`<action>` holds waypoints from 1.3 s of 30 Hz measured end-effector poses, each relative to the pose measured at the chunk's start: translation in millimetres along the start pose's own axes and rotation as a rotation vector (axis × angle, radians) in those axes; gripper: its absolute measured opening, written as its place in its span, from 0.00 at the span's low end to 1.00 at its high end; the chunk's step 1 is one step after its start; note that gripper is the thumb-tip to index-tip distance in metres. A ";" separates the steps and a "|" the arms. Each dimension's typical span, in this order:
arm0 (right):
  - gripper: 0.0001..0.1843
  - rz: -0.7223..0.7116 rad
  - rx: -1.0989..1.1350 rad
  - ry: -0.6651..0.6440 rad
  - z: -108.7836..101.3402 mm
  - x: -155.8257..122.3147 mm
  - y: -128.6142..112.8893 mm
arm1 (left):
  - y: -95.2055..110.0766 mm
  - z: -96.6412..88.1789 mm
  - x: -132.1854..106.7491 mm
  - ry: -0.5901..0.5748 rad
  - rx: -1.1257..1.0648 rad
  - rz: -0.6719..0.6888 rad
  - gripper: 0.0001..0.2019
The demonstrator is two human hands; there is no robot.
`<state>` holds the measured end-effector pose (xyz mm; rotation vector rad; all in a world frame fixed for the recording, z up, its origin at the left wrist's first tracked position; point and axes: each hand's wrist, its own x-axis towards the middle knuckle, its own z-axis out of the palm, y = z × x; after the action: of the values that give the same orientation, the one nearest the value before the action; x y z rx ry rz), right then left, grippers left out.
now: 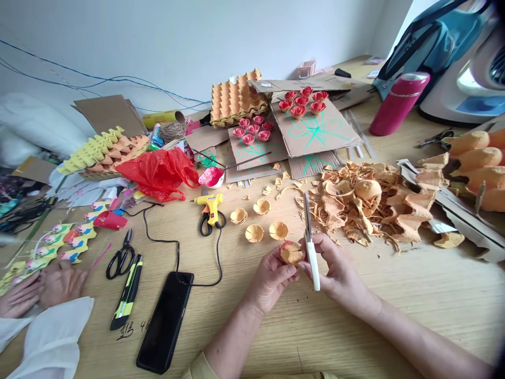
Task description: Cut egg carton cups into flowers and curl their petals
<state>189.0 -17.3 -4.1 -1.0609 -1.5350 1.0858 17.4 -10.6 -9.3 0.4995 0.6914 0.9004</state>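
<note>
I'm pinching an egg-carton cup (291, 253) in my left hand (272, 276), while my right hand (335, 268) is gripping the scissors (309, 231). Four trimmed cups (278, 230) are lying mid-frame, and uncut carton (473, 158) is sitting far right.

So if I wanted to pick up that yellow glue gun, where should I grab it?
The glue gun lies flat, nozzle pointing left, handle toward the person. It is probably best to grip the handle from above on the near side: it is the thick free part, well away from the tip.
</note>
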 end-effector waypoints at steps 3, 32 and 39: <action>0.13 -0.011 -0.051 0.003 -0.3 -0.5 -0.5 | -4.1 1.4 0.5 -0.011 -0.035 -0.007 0.15; 0.22 0.313 0.190 -0.433 -8.6 5.7 -8.1 | 10.7 -9.2 -4.1 0.092 -0.108 0.225 0.14; 0.10 0.236 -0.073 -0.457 -7.9 4.6 -11.9 | 10.8 -8.2 -2.3 0.113 -0.094 0.291 0.12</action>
<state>194.4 -14.4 9.5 -1.1143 -1.8486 1.5248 4.7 -5.9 -7.0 0.4745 0.6856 1.2364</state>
